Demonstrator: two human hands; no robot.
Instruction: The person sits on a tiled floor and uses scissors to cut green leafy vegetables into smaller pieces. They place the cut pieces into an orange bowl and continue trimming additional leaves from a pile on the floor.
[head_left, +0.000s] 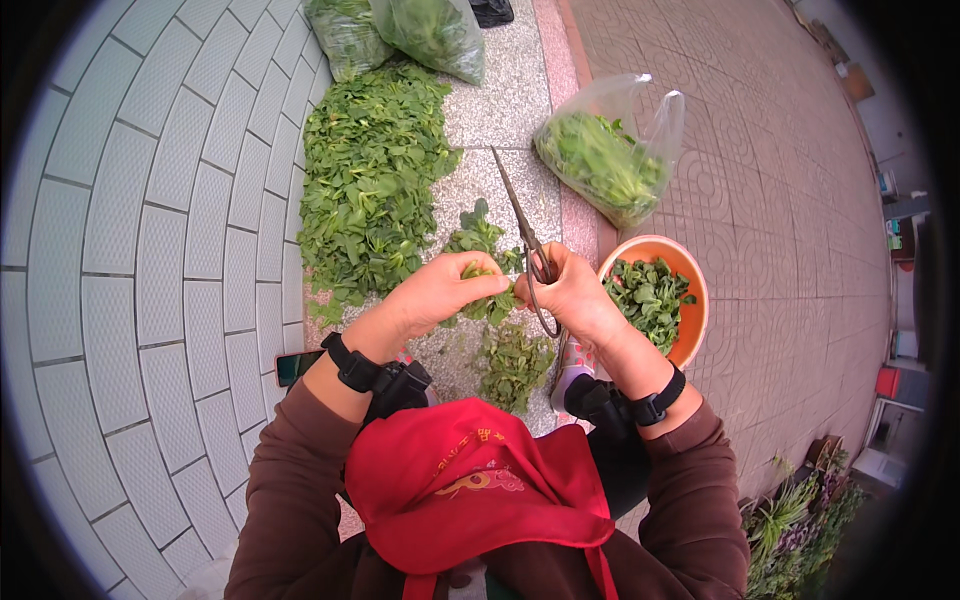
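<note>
Leafy green sprigs (491, 306) are pinched in my left hand (450, 289), just left of my other hand. My right hand (574, 292) holds a pair of dark metal scissors (517, 202) by the handle loops, blades pointing away from me. Its fingertips nearly meet those of my left hand at the sprigs; whether they touch is hard to tell. Beyond my hands lies a small bunch of greens (475, 231) on the speckled stone. A pile of wilted-looking greens (515, 367) lies between my feet. To the right, an orange basin (694, 315) holds picked leaves (649, 296).
A large heap of greens (367, 187) lies along the tiled wall (157, 225). Stuffed plastic bags (431, 34) stand behind it. Another clear bag of greens (607, 157) sits beyond the basin. A phone (296, 367) lies by my left forearm. Potted plants (795, 517) stand at lower right.
</note>
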